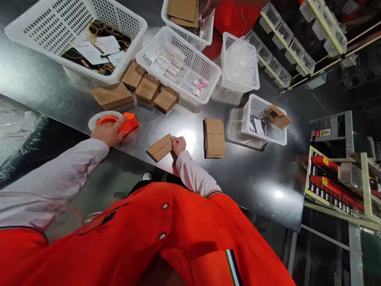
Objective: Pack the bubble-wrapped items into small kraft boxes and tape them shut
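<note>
My left hand point(106, 132) is closed round an orange tape dispenser point(129, 123) with a roll of clear tape, at the table's near edge. With its fingers pinched, my right hand point(178, 145) grips the right end of a small brown cardboard box point(160, 147) on the steel table. Right of that hand lies a stack of flat brown cardboard pieces point(214, 138). Beyond the dispenser sit several closed small boxes point(148, 87), one of them tilted.
White baskets line the back: a large one point(131, 37) with cards and cords, one with pink packets point(178, 59), one with clear plastic point(241, 63). A small basket point(264, 137) carries an opened box point(277, 116). Behind, a person's hand point(210, 7) reaches into another basket.
</note>
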### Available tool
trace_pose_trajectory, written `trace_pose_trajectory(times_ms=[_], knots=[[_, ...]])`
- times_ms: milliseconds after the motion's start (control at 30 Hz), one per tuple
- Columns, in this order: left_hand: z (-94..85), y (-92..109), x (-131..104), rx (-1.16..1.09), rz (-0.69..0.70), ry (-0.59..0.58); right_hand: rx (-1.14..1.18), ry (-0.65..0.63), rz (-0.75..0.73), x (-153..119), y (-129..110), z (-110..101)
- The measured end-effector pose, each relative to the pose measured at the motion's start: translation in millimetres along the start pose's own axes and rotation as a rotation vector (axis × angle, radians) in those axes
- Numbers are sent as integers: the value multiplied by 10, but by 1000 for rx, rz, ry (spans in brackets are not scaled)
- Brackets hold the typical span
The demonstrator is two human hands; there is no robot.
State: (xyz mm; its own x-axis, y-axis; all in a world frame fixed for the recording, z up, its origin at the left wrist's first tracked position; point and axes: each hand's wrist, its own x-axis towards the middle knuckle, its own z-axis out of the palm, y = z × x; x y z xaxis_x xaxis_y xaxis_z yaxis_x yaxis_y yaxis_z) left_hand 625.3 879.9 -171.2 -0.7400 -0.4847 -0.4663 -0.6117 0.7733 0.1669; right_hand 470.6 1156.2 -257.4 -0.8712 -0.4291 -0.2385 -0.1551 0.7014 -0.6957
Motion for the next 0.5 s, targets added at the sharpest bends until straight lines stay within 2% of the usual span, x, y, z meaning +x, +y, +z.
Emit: trace_pose_trajectory(times_ms=[100,167,233,300,367,500], knots=[[-31,-82,-383,-23,16,-31,-47,-19,-6,-24,-34,58],[-83,-65,-604,-72,13,-132,-72,-35,0,-34,-48,85],[-144,53,-758,-124,45,-252,-89,-34,9,-41,-59,111],[-199,275,-842,-113,115,-306,-103,-21,11,-44,-66,134],[-242,562,-861,-39,173,-299,-111,-13,6,-41,-66,149],[-286,1098,-733,72,219,-274,-96,-13,-19,-30,-41,162]])
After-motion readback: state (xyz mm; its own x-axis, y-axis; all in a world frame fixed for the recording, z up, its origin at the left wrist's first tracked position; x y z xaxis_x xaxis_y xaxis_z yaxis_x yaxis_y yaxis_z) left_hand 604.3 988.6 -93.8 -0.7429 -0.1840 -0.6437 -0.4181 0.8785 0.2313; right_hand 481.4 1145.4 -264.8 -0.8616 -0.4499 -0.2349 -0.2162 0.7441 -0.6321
